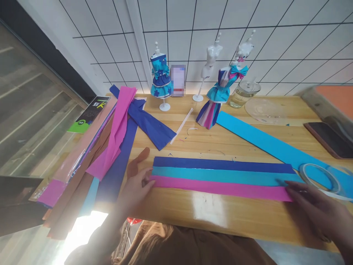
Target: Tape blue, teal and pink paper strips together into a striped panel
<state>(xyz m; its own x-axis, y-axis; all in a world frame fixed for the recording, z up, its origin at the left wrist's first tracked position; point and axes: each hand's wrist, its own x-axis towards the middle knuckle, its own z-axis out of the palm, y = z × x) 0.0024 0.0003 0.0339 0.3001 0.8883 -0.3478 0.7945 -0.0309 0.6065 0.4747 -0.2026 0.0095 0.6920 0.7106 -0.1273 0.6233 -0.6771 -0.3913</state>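
Three crepe-paper strips lie lengthwise along the table's front, edge against edge: a dark blue strip at the back, a turquoise strip in the middle, a pink strip nearest me. At their left end, my left hand pinches the pink strip's edge between thumb and finger, close to the turquoise one. My right hand has its fingertips closed on the pink strip's right end; its other fingers are partly hidden. A roll of clear tape rests just beyond that hand, on a long bright blue strip.
Folded crepe paper in several colours is heaped at left. Behind stand a dressed mini mannequin, a bare one, another dressed one, a phone and a glass of liquid. A dark phone lies at right.
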